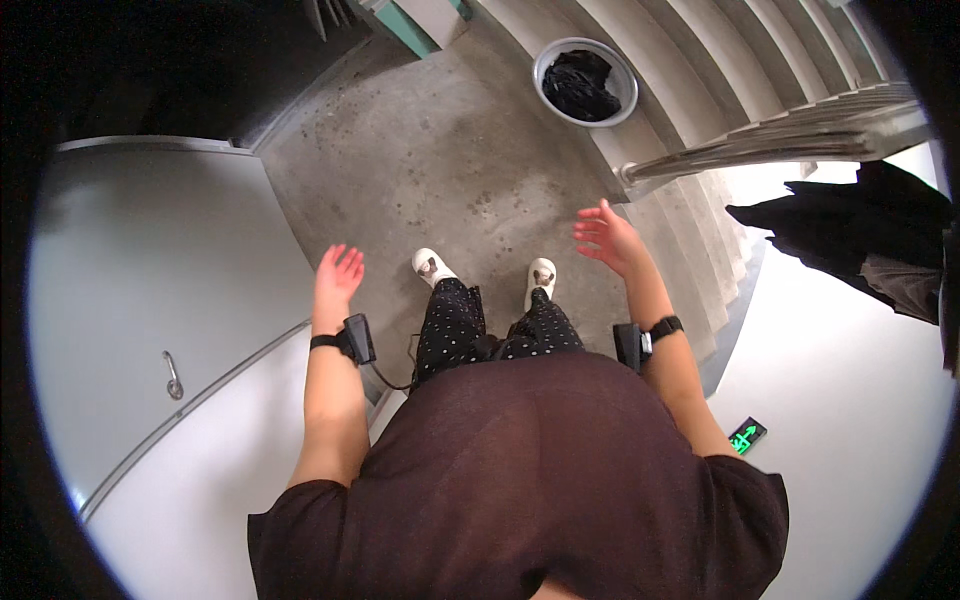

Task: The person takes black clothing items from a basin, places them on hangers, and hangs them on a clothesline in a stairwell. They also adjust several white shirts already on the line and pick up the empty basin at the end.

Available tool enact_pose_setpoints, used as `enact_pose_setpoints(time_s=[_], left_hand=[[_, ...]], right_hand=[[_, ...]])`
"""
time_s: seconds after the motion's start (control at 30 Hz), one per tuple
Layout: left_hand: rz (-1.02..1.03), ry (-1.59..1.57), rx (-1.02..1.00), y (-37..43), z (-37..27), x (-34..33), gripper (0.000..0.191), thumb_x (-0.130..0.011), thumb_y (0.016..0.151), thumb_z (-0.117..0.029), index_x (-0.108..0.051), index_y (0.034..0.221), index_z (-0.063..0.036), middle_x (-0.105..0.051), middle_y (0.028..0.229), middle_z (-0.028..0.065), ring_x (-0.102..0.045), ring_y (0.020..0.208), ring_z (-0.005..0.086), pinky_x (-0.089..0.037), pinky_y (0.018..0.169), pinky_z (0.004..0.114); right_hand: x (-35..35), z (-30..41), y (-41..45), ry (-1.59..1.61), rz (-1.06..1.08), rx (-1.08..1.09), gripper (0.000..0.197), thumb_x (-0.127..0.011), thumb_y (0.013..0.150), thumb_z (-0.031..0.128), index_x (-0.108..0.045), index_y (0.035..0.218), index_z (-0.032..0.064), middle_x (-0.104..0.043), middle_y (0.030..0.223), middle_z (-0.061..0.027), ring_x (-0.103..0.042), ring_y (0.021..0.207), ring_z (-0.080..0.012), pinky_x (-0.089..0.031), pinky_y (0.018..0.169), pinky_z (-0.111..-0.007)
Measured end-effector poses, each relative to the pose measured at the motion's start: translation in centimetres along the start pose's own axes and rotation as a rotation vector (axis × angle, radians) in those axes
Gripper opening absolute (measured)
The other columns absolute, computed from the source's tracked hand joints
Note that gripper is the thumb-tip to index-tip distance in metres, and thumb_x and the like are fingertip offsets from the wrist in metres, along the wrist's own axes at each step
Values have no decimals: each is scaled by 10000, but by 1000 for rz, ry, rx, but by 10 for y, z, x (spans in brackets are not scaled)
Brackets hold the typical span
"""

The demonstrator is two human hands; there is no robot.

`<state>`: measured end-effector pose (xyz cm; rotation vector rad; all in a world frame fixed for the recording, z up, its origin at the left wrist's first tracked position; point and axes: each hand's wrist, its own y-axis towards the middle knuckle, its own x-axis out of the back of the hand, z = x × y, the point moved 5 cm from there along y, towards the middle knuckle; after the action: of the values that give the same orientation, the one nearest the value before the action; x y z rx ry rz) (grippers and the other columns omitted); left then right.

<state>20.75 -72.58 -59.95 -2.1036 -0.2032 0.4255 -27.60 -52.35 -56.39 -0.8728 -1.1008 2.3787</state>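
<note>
My left hand [339, 276] hovers over the floor at the left, palm up, fingers spread a little, holding nothing. On the other side my right hand [609, 238] is also bare, its fingers apart, near the foot of the stair railing [787, 139]. Both forearms carry a small black device on a strap, the left device [358, 339] and the right device [628, 346]; a cable runs from the left one. Beyond my right hand, a pale basin [631, 105] holds crumpled black cloth [581, 84] and stands at the bottom of the stairs.
A grey door [172, 247] with a metal lever handle [172, 375] is at my left. Steps [720, 60] rise at the upper right, and more steps [679, 255] lie beside the railing. Dark garments [862, 225] hang at the far right. A lit green exit sign [748, 435] is on the white wall.
</note>
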Motion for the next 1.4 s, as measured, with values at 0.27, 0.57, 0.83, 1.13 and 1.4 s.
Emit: enact_pose_setpoints(time_s=[0.27, 0.57, 0.83, 1.13, 1.4], left_hand=[[473, 421, -100, -65, 38, -194, 310, -499, 916, -302, -506, 1124, -72, -573, 1005, 85, -577, 891, 195, -460, 728, 303], [405, 727, -225, -59, 26, -201, 265, -478, 927, -292, -522, 1106, -101, -580, 980, 40, -579, 831, 126, -439, 674, 244], [263, 670, -117, -22, 30, -163, 269, -439, 945, -299, -519, 1122, -112, -590, 962, 34, -583, 797, 130, -455, 652, 258], [64, 782, -17, 34, 56, -201, 263, -465, 935, -306, -525, 1111, -120, -587, 962, 24, -586, 783, 119, -442, 659, 249], [48, 810, 39, 99, 85, -277, 243, -477, 932, -265, -535, 1101, -100, -587, 970, 28, -588, 804, 130, -439, 670, 244]], right_hand=[[108, -33, -25, 234, -221, -6, 482, -385, 927, 482, -533, 1047, 39, -549, 991, -128, -520, 928, -243, -451, 804, -406], [83, 20, 5, 271, -231, 88, 414, -427, 924, 435, -547, 1017, 51, -578, 915, -92, -551, 847, -211, -466, 769, -365], [77, 105, 86, 47, -218, 168, 270, -502, 907, 342, -544, 906, 75, -590, 770, -42, -571, 679, -155, -479, 629, -306], [163, 112, 303, -405, -436, 105, 245, -573, 838, 286, -593, 845, 42, -600, 697, -56, -569, 601, -166, -453, 555, -306], [183, 149, 427, -760, -613, 148, 288, -622, 758, 261, -635, 892, 7, -646, 893, -149, -615, 845, -294, -470, 756, -366]])
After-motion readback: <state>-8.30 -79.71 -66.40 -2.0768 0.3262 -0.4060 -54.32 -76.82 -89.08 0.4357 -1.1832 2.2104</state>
